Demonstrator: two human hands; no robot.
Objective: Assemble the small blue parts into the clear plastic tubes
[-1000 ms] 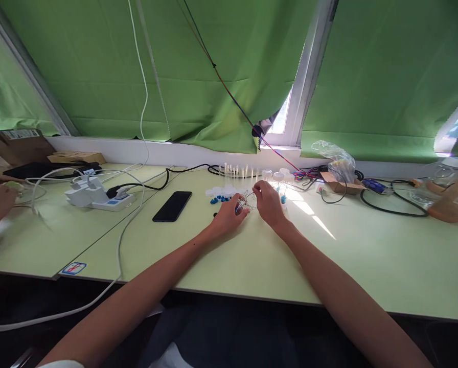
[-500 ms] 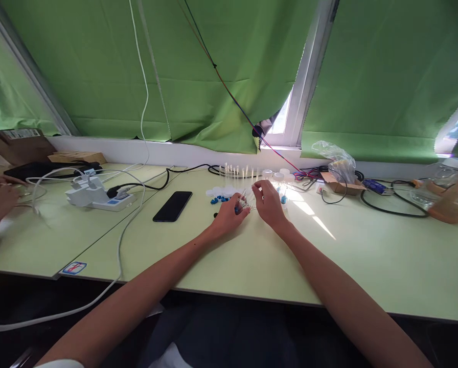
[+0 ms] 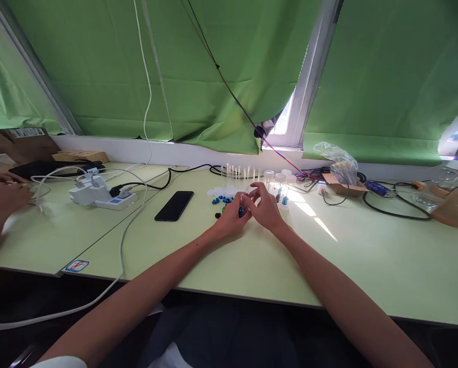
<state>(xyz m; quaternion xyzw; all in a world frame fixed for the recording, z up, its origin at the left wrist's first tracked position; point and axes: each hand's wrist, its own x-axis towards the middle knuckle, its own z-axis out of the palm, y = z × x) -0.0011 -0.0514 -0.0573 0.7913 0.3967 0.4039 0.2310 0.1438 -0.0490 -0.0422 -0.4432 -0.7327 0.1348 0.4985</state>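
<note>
Both hands had closed together – left hand (image 3: 232, 219) and right hand (image 3: 264, 208) met. Each grip pinched one small clear vial (image 3: 243, 205) above the surface (image 3: 328, 255).

A single head-worn view looks forward and down across the pale green surface (image 3: 347, 255) toward the green blinds (image 3: 98, 66) at the window, both forearms reaching away from the lens.
</note>
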